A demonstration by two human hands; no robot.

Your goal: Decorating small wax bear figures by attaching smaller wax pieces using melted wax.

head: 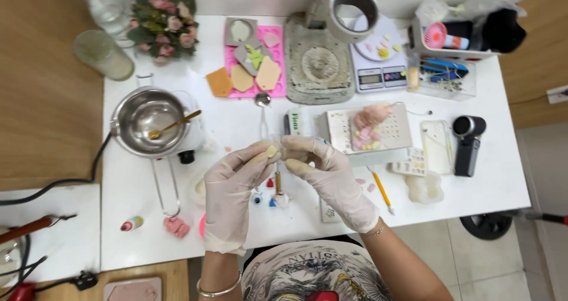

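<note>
Merely gloved hands (278, 159), yellowish lump (271, 151).

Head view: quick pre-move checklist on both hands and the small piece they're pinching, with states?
1. Left hand gloved, fingertips on the small pale yellow piece: ok.
2. Right hand gloved, meeting the left at the piece: ok.
3. Piece fully visible: not ok, mostly covered by fingers.
4. Hands held apart from the metal pot: ok.
5. Gold spoon resting in the pot: ok.
6. Pot hot or cold: cannot tell.
</note>
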